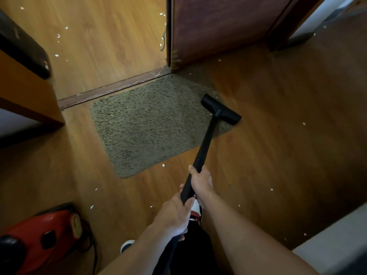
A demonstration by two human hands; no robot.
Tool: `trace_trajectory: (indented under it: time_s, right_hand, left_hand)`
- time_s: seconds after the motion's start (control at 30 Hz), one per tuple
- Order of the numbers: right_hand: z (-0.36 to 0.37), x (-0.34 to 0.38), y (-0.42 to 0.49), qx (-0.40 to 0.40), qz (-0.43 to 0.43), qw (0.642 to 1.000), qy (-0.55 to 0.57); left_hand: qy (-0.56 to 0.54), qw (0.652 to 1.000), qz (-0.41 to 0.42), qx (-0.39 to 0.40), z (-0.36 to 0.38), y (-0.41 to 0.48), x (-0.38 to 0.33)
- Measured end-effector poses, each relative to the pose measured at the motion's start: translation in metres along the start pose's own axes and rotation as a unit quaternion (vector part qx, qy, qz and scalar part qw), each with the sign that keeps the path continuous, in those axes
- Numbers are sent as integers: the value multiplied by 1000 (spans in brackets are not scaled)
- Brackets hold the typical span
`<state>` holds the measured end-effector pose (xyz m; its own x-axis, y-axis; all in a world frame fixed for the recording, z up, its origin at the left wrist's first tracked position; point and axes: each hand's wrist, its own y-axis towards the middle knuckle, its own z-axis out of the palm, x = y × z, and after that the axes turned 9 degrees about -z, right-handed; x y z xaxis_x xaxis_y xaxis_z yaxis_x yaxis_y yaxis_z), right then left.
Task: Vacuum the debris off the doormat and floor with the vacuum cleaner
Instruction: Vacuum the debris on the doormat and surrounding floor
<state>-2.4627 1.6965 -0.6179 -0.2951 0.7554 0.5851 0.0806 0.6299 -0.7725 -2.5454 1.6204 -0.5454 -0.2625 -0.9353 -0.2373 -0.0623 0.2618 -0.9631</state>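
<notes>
While left hand [174, 214] and right hand [201, 182] grip the wand [206, 139], nozzle [221, 109] sits on doormat [147, 124], 3 o'clock edge; mat looks mostly clean, floor [268, 135] scraps [163, 165] at 6 and 12 o'clock not yet done.

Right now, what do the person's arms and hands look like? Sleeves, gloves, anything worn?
The left hand and the right hand are both bare: no gloves, rings, watch or bands visible. The left forearm and the right forearm are bare as far as the frame shows, with no sleeve in view. No markings can be made out.

No readable text, labels or numbers.
</notes>
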Motion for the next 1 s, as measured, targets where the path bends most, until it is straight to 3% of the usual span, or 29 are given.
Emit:
trace_trajectory:
  time_s: [0.33, 1.0]
  right_hand:
    - [51, -25, -59, 29, 28, 998, 41]
    - [22, 28, 12, -2, 18, 998, 65]
  left_hand:
    - [42, 999, -4, 7, -39, -27, 67]
    - [56, 998, -20, -26, -40, 1, -23]
